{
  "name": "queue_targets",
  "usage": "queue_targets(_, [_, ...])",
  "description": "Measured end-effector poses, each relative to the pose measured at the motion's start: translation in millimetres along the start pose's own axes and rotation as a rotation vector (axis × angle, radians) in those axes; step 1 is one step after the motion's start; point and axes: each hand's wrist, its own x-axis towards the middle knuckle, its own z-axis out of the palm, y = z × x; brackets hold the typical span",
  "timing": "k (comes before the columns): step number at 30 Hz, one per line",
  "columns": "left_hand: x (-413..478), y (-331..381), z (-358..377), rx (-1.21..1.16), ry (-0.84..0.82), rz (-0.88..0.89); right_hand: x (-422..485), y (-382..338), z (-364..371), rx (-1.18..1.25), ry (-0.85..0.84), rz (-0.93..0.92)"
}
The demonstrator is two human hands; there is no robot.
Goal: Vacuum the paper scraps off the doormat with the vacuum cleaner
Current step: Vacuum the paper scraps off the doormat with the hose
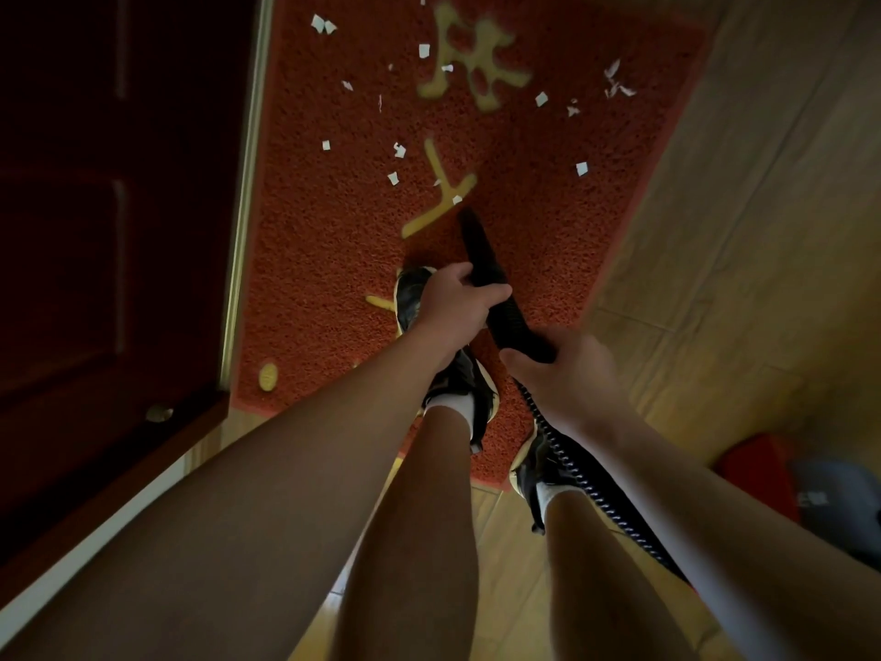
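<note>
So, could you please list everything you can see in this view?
doormat: one, red with yellow characters, beside the door
paper scraps: many, white, scattered over the mat's far half
vacuum nozzle: one, black, pointing down at the mat
hose: one, black, ribbed, trailing back right
door: one, dark red-brown, left
floor: wooden, light, right
blurred object: one, red and grey, right edge
shoes: two, black, mat's near end
left hand: grips the nozzle
right hand: grips the hose
</note>
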Motion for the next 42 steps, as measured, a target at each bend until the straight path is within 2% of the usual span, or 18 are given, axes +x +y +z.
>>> queue_targets(19, [1.0, -0.3, -5.2, -0.105, -0.025, -0.010, 1.7, -6.6, 0.4, -0.063, 0.020, -0.014])
queue_targets(42, [7.9, 15.5, -14.3, 0.024, 0.025, 0.002, 14.4, -22.2, 1.2, -0.032, 0.006, -0.037])
